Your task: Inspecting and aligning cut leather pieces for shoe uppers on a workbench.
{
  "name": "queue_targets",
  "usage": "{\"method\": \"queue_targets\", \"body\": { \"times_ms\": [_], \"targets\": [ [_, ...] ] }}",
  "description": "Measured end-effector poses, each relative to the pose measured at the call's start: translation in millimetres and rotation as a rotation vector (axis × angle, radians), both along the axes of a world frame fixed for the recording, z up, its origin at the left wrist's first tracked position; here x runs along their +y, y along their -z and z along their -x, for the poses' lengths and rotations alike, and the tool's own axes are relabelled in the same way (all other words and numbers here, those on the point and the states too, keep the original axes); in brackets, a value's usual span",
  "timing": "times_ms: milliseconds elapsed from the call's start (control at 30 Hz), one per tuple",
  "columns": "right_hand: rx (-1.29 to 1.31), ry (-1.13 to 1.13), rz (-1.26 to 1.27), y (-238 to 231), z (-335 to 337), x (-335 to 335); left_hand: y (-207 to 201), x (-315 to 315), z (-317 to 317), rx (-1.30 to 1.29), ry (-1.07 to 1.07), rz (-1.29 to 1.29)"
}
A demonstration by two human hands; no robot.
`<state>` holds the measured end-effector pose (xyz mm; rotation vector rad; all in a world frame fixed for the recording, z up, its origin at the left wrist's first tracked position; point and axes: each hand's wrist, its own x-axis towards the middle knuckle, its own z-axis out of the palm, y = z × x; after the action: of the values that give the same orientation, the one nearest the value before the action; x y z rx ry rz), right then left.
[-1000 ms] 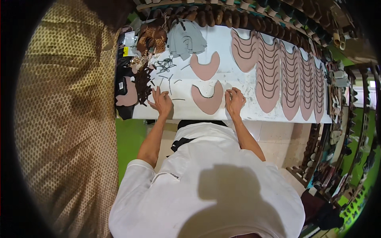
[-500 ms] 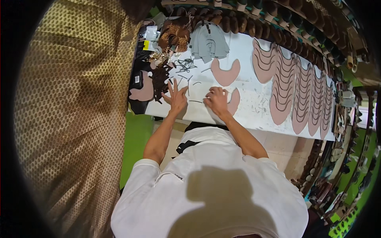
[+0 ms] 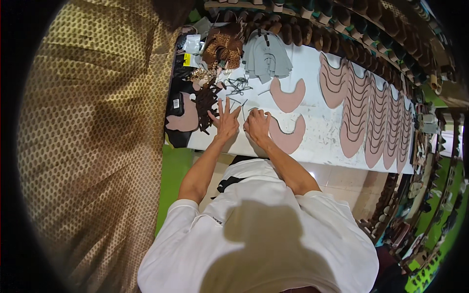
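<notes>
My left hand [image 3: 226, 123] lies on the white table, fingers spread, beside a pile of dark brown strips [image 3: 207, 103]. Bent fingers bring my right hand [image 3: 258, 127] down to the tabletop; whatever may be under its fingertips is hidden. A few thin dark strips [image 3: 238, 101] lie loose just beyond the hands. To the right of my right hand lies a pink U-shaped piece [image 3: 288, 141], partly behind my fingers. A second pink U-shaped piece [image 3: 287, 100] sits farther back.
Overlapping pink curved pieces with dark edges [image 3: 352, 141] form rows at the table's right. Grey cut pieces [image 3: 266, 61], leopard-print pieces [image 3: 223, 46] and a black case [image 3: 177, 102] on another pink piece sit left and back. Footwear shelves [image 3: 342, 29] line the far side; patterned cloth [image 3: 97, 146] hangs left.
My right hand has moved left, closer to my left hand, uncovering more of the nearer pink piece. My left hand stays spread near the strips. The whole view has shifted slightly.
</notes>
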<state>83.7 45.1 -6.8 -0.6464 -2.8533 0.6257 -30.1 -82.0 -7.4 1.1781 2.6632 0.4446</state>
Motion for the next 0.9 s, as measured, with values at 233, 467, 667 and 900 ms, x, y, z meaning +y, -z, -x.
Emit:
{"method": "queue_targets", "body": {
  "times_ms": [233,467,667,900],
  "targets": [
    [-0.020,0.011,0.012,-4,-22,36,-4,7,11,0.163,0.179,0.058],
    [-0.029,0.034,0.044,-18,-68,95,5,11,10,0.102,0.074,-0.071],
    [-0.040,0.029,0.097,-24,-74,108,7,45,-27,0.007,0.038,-0.212],
    [0.020,0.010,0.065,-37,-118,157,5,59,-67,0.017,0.044,-0.269]
  ]
}}
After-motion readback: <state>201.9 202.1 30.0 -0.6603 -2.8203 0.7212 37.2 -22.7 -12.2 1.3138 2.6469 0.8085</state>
